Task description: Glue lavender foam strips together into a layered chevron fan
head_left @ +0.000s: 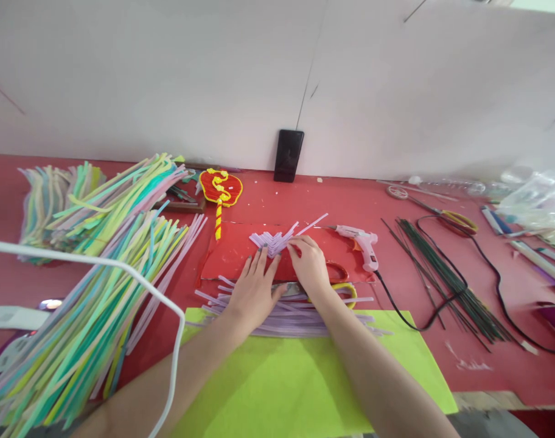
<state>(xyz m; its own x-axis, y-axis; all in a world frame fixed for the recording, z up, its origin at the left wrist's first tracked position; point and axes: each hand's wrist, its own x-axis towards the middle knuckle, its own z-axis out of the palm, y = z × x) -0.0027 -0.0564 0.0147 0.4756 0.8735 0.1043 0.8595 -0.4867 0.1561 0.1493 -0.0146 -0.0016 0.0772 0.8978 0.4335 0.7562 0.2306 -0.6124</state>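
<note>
Several lilac pipe cleaners bent into nested V shapes lie on a red board. My left hand lies over them, fingers spread, the tips touching their lower left part. Just to the right, my right hand is closed in a pinch at the lower end of a lilac pipe cleaner, which slants up to the right. Below both hands, loose lilac pipe cleaners are heaped. Scissors with a yellow-edged handle lie partly hidden under my right wrist.
A pink glue gun rests at the right, its black cord trailing. Dark green stems and more scissors lie beyond. Bundles of coloured pipe cleaners cover the left, crossed by a white cable. A phone leans on the wall.
</note>
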